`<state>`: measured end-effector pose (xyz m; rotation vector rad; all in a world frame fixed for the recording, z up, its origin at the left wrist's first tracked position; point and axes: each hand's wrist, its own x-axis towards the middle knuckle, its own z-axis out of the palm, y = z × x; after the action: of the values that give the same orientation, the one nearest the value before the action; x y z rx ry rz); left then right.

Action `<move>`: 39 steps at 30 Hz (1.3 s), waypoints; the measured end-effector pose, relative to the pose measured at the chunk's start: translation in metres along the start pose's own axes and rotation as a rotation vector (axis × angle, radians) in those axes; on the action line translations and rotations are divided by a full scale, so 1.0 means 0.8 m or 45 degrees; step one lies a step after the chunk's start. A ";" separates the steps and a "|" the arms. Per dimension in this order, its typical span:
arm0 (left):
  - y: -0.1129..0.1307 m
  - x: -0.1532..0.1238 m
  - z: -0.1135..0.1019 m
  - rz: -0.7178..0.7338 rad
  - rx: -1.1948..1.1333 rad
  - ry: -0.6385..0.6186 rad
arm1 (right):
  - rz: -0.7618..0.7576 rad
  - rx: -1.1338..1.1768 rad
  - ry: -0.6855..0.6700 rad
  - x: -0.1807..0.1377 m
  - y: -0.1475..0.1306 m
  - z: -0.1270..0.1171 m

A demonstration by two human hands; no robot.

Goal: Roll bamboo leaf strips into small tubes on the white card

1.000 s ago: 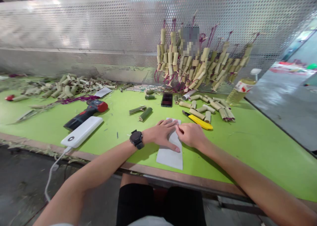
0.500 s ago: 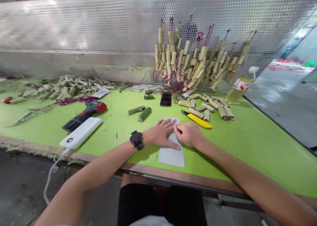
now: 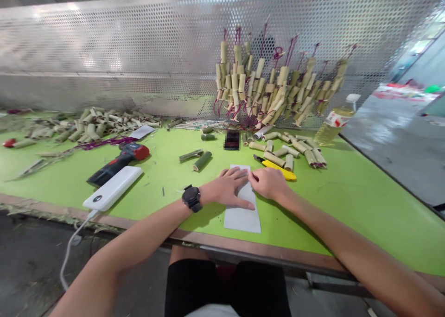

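Note:
A folded-looking white sheet of paper [image 3: 240,219] lies lengthwise near the table's front edge. My left hand [image 3: 231,187] rests flat across it, fingers spread and thumb pointing right; a black watch [image 3: 191,198] is on that wrist. At the paper's upper right edge my right hand [image 3: 268,182] is closed, its thumb and curled fingers close to my left fingertips. Whatever those fingers may pinch is hidden. Just behind the right hand lies a yellow utility knife [image 3: 280,168], partly covered by it.
Bamboo pieces [image 3: 274,158] and an oil bottle [image 3: 335,122] stand back right. Strung bamboo tubes [image 3: 239,83] hang on the perforated metal panel [image 3: 156,39]. A cordless drill [image 3: 120,161], white power bank [image 3: 113,187] with cable, and bamboo pile [image 3: 90,124] occupy the left.
My right hand has moved slightly away from me along the paper's edge. The paper's near end has shifted a little to the right. My left hand stays flat on it.

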<state>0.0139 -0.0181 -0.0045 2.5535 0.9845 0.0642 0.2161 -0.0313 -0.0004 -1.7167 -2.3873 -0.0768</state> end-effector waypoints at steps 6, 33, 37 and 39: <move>-0.003 -0.002 -0.005 0.039 0.010 -0.016 | -0.184 0.124 -0.011 -0.013 -0.015 0.002; -0.006 -0.001 -0.002 0.017 -0.028 -0.042 | -0.228 0.170 0.002 -0.013 -0.012 0.007; -0.007 0.000 0.000 0.003 -0.006 -0.034 | -0.202 0.142 0.007 -0.011 -0.011 0.004; -0.006 0.000 0.001 -0.004 -0.008 -0.034 | -0.061 0.059 0.015 -0.003 -0.002 0.002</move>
<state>0.0110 -0.0147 -0.0070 2.5407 0.9766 0.0326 0.2153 -0.0338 -0.0023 -1.6346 -2.4025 -0.0380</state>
